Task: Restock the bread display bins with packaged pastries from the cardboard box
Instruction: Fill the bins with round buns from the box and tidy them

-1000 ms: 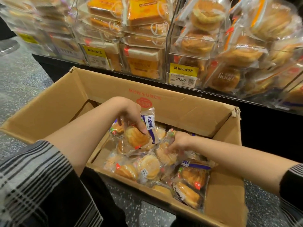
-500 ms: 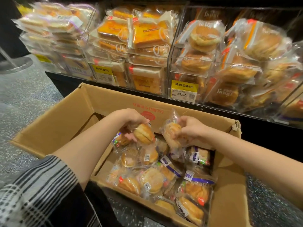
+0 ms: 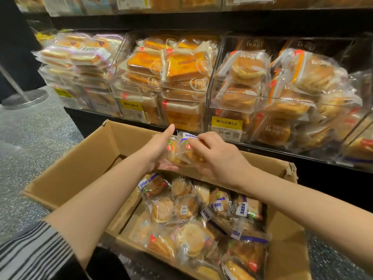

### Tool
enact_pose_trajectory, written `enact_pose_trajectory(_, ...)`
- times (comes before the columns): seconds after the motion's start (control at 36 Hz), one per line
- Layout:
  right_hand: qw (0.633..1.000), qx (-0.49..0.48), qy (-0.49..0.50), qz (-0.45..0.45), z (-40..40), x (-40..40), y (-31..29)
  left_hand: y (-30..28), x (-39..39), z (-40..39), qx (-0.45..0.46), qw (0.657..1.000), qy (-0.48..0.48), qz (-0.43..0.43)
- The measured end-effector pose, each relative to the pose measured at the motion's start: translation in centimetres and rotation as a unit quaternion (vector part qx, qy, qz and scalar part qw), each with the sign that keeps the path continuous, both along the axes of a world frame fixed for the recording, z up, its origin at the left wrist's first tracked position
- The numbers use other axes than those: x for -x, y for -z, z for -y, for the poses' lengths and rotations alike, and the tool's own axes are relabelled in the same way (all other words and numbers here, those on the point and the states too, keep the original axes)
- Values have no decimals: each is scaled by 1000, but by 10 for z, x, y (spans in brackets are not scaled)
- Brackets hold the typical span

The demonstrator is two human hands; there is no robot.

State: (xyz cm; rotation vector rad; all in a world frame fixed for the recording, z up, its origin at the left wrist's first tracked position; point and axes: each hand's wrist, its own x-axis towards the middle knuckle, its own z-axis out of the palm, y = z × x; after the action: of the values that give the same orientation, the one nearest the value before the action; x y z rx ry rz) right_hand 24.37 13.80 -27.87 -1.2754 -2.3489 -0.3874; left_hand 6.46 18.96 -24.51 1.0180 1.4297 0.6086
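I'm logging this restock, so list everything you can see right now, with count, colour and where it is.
cardboard box: one, brown, open on the floor below the bins.
packaged pastries in the box: many, golden in clear wrappers with blue labels, heaped at its right side.
held pastries: two at least, golden, above the box.
display bins: at least three, clear, on the black shelf, stacked with bread packs.
price tags: three visible, yellow and white, on bin fronts.
stanchion base: one, metal, far left floor.
left hand: cradles the held pastries from beneath.
right hand: grips them from the top.
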Motion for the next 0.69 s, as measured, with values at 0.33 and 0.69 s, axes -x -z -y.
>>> enact_pose_trajectory(0.33,912,244,40,-327,-3,3,-23,-9,13,0,-135,987,-48,68)
enact_pose_trajectory(0.69,762,555,41,-332,-21,-26,-45,-15,4,9,-178,979,-60,82)
